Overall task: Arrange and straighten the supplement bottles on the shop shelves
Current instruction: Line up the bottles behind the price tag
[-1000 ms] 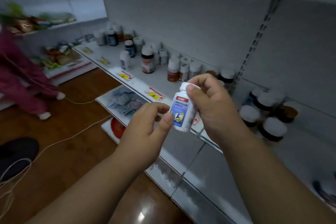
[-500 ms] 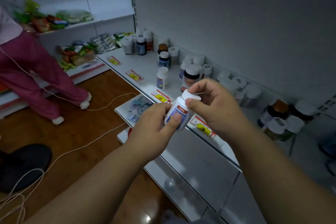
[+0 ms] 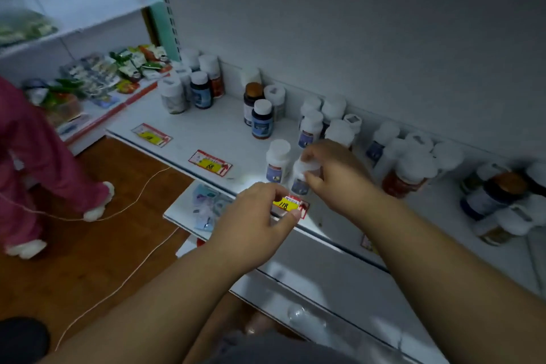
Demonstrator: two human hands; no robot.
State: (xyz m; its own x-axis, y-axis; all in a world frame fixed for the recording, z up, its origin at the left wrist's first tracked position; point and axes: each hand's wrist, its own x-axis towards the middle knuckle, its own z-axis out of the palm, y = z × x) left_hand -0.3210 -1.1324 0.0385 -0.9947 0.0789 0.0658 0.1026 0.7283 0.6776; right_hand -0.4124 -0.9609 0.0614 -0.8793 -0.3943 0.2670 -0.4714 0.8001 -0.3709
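Half a second ago both hands held the small white bottle up in front of the shelf edge, the left thumb on its label. Now the bottle is down at the white shelf, near its front edge, and the left hand has let it go. Only the right hand grips it: the fingers and thumb are curled around the white cap from above. Whether the bottom already touches the shelf I cannot tell, because the picture is blurred there.

The left hand is just in front of the bottle, a little lower, over the shelf edge. Its fingers are curled loosely and hold nothing; they partly cover the yellow price tag with "118" on it.

The bottle is just to the right of a similar white-capped bottle with a blue label, almost touching it. More supplement bottles stand behind the right hand, along the back wall.
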